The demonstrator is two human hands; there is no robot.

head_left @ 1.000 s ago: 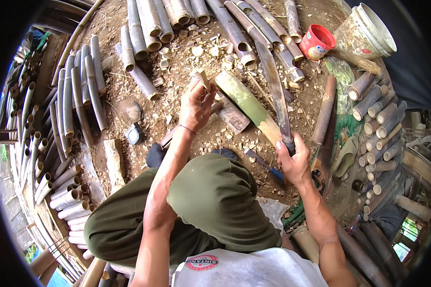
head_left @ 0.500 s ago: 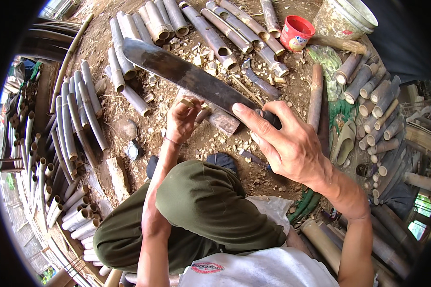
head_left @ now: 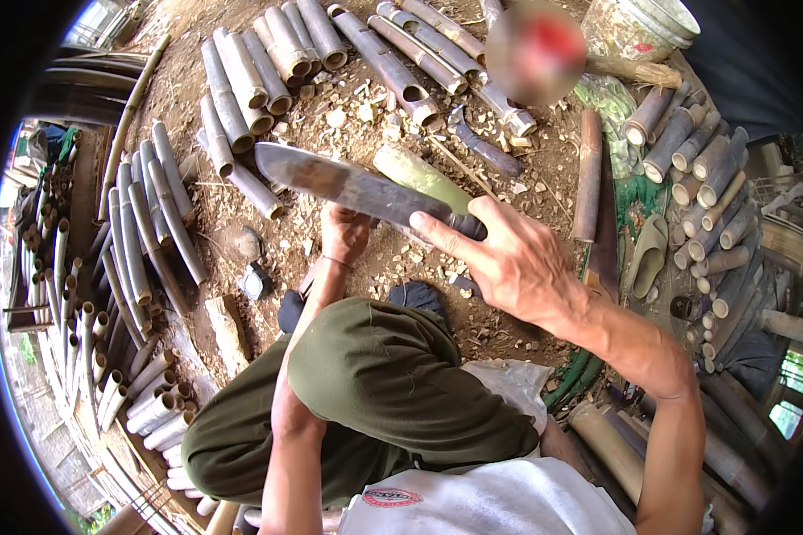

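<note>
My right hand point(head_left: 531, 263) is wrapped round the dark handle of a machete point(head_left: 348, 183), its index finger stretched along the blade. The broad, stained blade points left and slightly away from me. Just below the blade's middle is my left hand point(head_left: 343, 234), with curled fingers. The blade partly covers its fingertips, so what they hold cannot be made out. A pale green, rounded piece point(head_left: 424, 174) lies just beyond the blade, partly behind it. Farther off, a curved dark tool point(head_left: 482, 147) rests on the ground.
Bamboo tubes lie in rows at the back point(head_left: 285, 45), stand at the left point(head_left: 138, 223) and are stacked at the right point(head_left: 705, 178). Wood chips point(head_left: 317, 116) litter the dirt. A whitish bucket point(head_left: 638, 31), a sandal point(head_left: 649, 257) and a wood offcut point(head_left: 227, 332) are around me.
The machete has come lower and nearer to me, with its tip shifted right. My left hand has dropped a little. The pale green piece now shows beyond the blade.
</note>
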